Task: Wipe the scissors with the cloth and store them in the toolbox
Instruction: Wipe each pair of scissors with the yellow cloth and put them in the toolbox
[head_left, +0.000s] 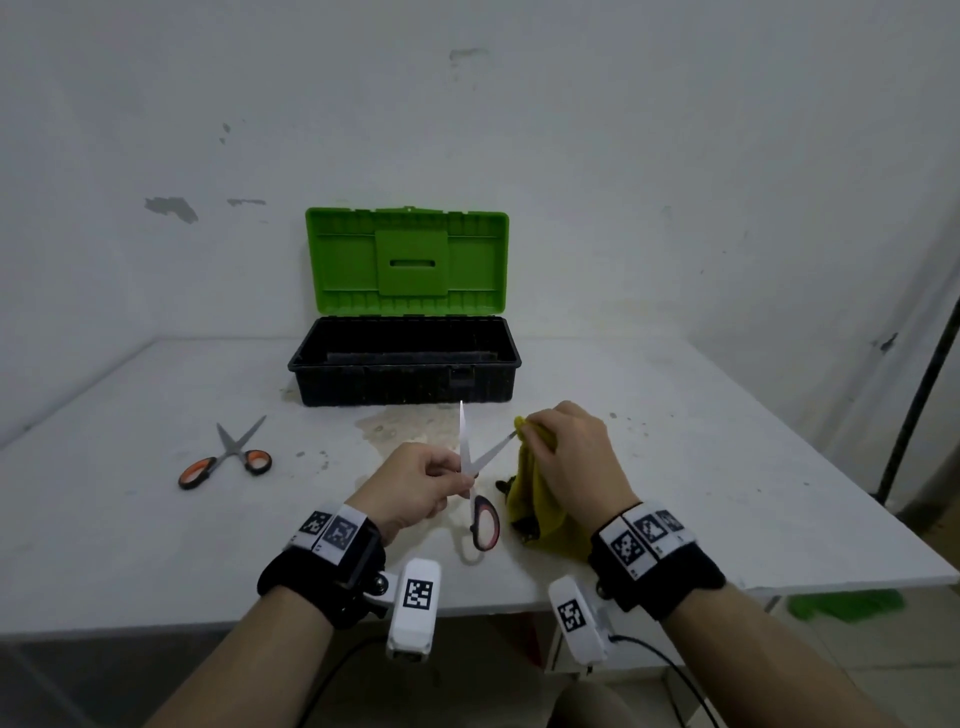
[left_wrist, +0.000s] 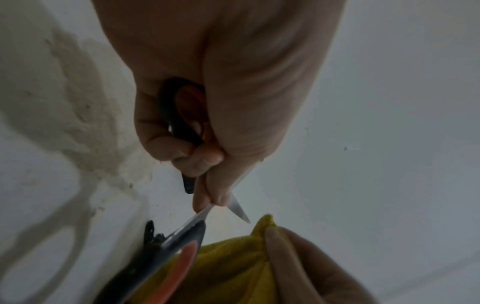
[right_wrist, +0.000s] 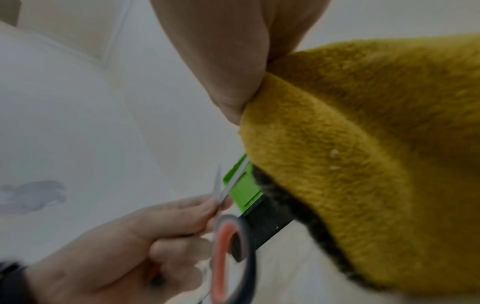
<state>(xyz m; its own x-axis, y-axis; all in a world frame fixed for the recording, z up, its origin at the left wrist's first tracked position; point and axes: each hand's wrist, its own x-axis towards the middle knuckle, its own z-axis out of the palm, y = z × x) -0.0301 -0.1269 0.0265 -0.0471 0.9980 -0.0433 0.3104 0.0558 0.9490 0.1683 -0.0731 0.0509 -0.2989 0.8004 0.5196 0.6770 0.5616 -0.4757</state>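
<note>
My left hand (head_left: 415, 486) grips a pair of black-and-orange scissors (head_left: 475, 470) with the blades spread apart, one handle loop (left_wrist: 182, 115) inside the fist, the other loop (right_wrist: 228, 255) hanging free. My right hand (head_left: 569, 452) pinches a yellow cloth (head_left: 535, 499) around the tip of the right-pointing blade. In the right wrist view the cloth (right_wrist: 363, 144) fills the right side. A second pair of scissors (head_left: 228, 457) lies spread on the table to the left. The toolbox (head_left: 405, 364), black with an upright green lid (head_left: 408, 260), stands behind my hands with its lid up.
The white table (head_left: 727, 467) has a stained patch (head_left: 395, 426) in front of the toolbox. Its front edge lies just under my wrists. A dark pole (head_left: 919, 395) stands at the right, and a green object (head_left: 847, 605) lies below the table's right corner.
</note>
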